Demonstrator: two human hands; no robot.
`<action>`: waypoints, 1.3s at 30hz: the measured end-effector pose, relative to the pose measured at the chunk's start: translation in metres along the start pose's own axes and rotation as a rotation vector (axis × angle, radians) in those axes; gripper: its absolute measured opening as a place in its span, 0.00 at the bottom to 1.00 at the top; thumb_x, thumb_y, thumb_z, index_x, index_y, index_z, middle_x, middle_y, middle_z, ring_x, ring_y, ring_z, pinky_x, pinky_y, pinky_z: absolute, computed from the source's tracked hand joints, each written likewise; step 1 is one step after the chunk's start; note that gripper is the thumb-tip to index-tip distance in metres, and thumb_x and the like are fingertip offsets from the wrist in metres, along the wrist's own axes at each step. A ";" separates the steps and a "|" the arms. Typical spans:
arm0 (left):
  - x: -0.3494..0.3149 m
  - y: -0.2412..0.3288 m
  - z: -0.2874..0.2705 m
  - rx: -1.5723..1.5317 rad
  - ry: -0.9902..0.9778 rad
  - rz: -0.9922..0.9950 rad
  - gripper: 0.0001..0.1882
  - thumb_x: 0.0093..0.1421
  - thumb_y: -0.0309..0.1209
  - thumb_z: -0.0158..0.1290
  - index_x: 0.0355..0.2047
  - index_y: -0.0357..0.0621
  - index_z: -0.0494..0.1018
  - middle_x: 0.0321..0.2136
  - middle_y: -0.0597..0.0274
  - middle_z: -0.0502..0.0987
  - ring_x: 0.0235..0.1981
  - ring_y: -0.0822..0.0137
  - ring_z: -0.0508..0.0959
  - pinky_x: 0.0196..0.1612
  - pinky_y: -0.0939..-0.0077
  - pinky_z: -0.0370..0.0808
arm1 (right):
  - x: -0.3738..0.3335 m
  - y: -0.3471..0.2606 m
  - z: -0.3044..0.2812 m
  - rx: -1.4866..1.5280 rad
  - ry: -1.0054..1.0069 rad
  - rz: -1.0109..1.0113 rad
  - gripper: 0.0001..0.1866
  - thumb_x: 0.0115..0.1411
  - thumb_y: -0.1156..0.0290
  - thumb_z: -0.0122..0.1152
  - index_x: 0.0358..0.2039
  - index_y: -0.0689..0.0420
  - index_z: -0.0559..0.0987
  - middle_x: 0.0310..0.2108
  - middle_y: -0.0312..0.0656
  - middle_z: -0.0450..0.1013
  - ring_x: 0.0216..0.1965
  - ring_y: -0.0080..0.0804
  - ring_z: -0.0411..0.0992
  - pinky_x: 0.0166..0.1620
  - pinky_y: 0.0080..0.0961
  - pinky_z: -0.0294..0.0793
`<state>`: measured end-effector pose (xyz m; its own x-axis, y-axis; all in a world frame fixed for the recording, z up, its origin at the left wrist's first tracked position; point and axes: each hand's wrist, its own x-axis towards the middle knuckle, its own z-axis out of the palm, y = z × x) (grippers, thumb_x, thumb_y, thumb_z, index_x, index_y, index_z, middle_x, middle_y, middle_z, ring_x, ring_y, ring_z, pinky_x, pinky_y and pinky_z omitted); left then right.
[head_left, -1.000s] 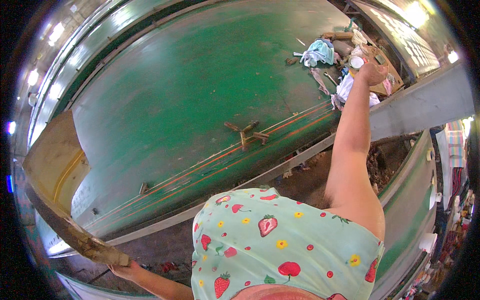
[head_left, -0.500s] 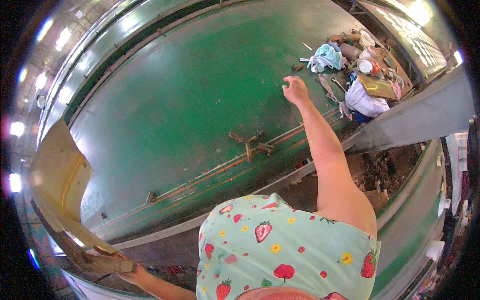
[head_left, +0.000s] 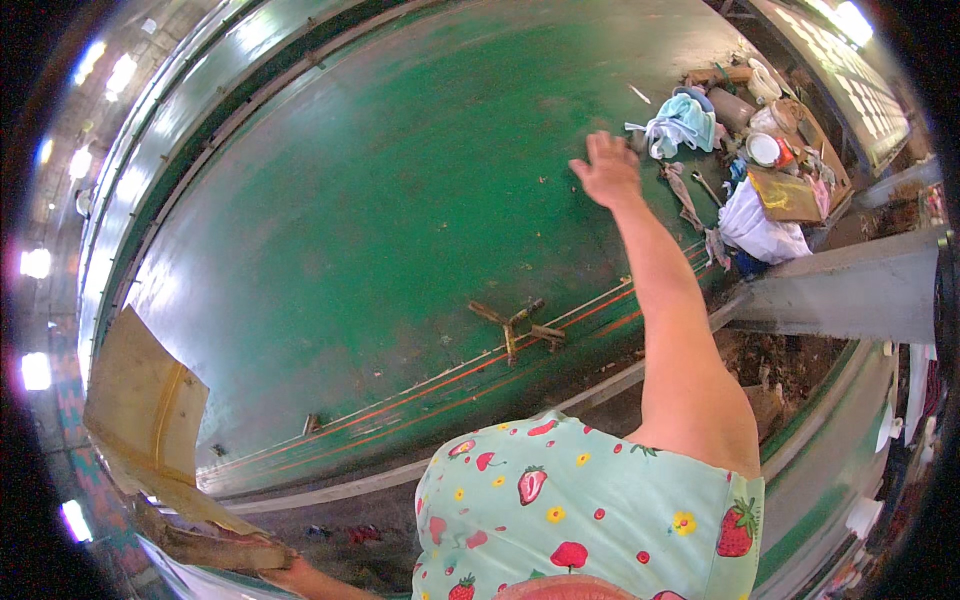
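Observation:
My left hand, at the lower left, grips the end of a large bent piece of brown cardboard; the cardboard hides most of its fingers. Stretched out over the green conveyor belt, my right hand has its fingers apart and holds nothing. Just right of it lies a crumpled light blue cloth, apart from the fingers. A dirty strip of cloth lies below that.
At the belt's right end, a heap holds a white bag, a yellow-brown flat piece and a white-topped can. Branched wooden pieces lie near the belt's front edge. A grey metal beam stands at right.
My right hand has opened out, its fingers now spread. The cardboard in my left hand has tilted and sunk lower. The view has shifted slightly.

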<state>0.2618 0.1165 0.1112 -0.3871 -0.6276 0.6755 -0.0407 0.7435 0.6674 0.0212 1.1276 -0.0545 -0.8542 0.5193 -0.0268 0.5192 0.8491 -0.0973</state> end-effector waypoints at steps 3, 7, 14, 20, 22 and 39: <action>0.017 -0.022 -0.001 -0.460 0.048 -0.626 0.34 0.70 0.52 0.59 0.68 0.43 0.77 0.64 0.51 0.83 0.64 0.47 0.83 0.61 0.47 0.83 | -0.015 0.064 0.003 -0.086 0.047 0.286 0.47 0.78 0.33 0.46 0.84 0.55 0.60 0.87 0.47 0.51 0.86 0.56 0.49 0.82 0.60 0.50; 0.036 -0.072 -0.005 -0.646 -0.279 -0.789 0.33 0.75 0.54 0.54 0.70 0.45 0.77 0.65 0.54 0.83 0.66 0.50 0.83 0.59 0.49 0.83 | -0.034 0.108 0.000 -0.126 0.115 0.372 0.44 0.78 0.39 0.50 0.83 0.56 0.62 0.85 0.51 0.57 0.84 0.58 0.52 0.82 0.59 0.51; 0.019 -0.006 0.065 -0.571 -0.135 -0.752 0.29 0.75 0.46 0.51 0.71 0.46 0.77 0.68 0.54 0.82 0.67 0.50 0.82 0.62 0.52 0.82 | -0.086 0.012 0.005 0.106 0.301 -0.313 0.39 0.71 0.53 0.70 0.77 0.54 0.71 0.80 0.52 0.65 0.81 0.56 0.60 0.81 0.53 0.59; 0.000 0.057 0.079 -0.450 -0.156 -0.484 0.28 0.75 0.47 0.53 0.68 0.48 0.80 0.65 0.58 0.85 0.67 0.52 0.83 0.63 0.54 0.82 | -0.101 0.017 0.008 0.119 0.188 -0.225 0.36 0.74 0.47 0.65 0.72 0.59 0.75 0.77 0.55 0.67 0.78 0.57 0.63 0.79 0.56 0.60; -0.002 0.051 0.057 -0.526 -0.448 -0.270 0.27 0.74 0.47 0.54 0.67 0.49 0.80 0.63 0.59 0.86 0.66 0.53 0.84 0.62 0.54 0.83 | -0.087 0.061 -0.010 0.012 0.172 0.263 0.35 0.74 0.48 0.65 0.71 0.62 0.75 0.76 0.57 0.68 0.76 0.59 0.65 0.78 0.57 0.61; 0.020 -0.002 0.030 -1.046 -0.665 -0.532 0.25 0.71 0.44 0.58 0.64 0.48 0.82 0.58 0.59 0.89 0.58 0.55 0.87 0.56 0.58 0.85 | -0.123 0.035 0.007 0.151 0.465 -0.122 0.27 0.65 0.63 0.75 0.63 0.54 0.83 0.70 0.50 0.74 0.72 0.55 0.70 0.73 0.54 0.68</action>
<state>0.2268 0.1091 0.1137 -0.9258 -0.3312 0.1820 0.2760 -0.2636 0.9243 0.1446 1.0926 -0.0620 -0.7876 0.4349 0.4365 0.3773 0.9005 -0.2163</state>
